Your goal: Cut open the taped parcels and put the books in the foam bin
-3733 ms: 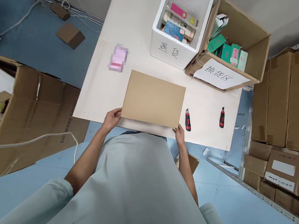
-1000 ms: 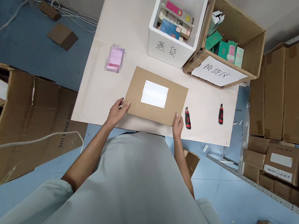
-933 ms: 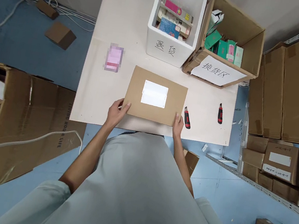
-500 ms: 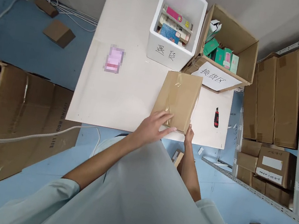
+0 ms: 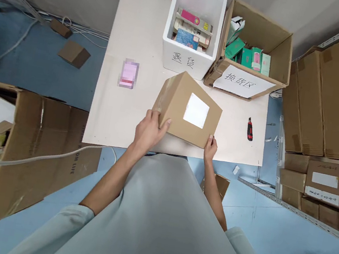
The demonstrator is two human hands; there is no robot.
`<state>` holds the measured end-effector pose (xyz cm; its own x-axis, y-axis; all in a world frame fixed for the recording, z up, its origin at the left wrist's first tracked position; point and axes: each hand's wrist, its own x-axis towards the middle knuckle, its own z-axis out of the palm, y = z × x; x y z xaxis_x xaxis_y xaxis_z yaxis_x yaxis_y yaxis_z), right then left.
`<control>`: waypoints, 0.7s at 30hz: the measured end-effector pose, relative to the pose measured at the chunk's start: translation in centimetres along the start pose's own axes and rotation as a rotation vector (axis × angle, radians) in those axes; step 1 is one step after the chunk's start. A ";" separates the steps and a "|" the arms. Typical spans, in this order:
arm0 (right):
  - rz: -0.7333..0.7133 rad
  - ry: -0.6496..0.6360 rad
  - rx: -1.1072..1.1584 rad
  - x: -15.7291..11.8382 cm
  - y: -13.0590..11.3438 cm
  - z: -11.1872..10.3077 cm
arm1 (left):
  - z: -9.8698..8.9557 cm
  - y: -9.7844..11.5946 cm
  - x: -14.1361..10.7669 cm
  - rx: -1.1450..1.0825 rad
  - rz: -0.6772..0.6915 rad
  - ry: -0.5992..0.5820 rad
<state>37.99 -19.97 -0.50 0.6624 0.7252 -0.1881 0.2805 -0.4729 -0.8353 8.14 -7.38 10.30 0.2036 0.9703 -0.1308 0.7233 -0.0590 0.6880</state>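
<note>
Presently we have the brown carton (image 5: 192,111), a white label on its face and clear tape down one side, tilted over the worktop (image 5: 118,118), each hand's grip closed on a near corner. Beyond the carton stand a white foam bin (image 5: 184,61) and an open cardboard box (image 5: 249,86); right of it lies a red-and-black cutter (image 5: 250,129).

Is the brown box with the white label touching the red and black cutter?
Apart: the head view shows bare white tabletop between the brown box and the cutter.
</note>
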 end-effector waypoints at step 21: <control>-0.704 -0.392 -0.117 -10.3 -19.4 12.0 | -4.3 -20.4 4.3 -0.359 -0.669 0.197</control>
<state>17.40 -12.30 11.47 0.0186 0.9843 0.1756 0.6256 0.1255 -0.7700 -8.62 -0.95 -1.23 -0.3446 0.7988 -0.4931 0.3865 0.5994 0.7010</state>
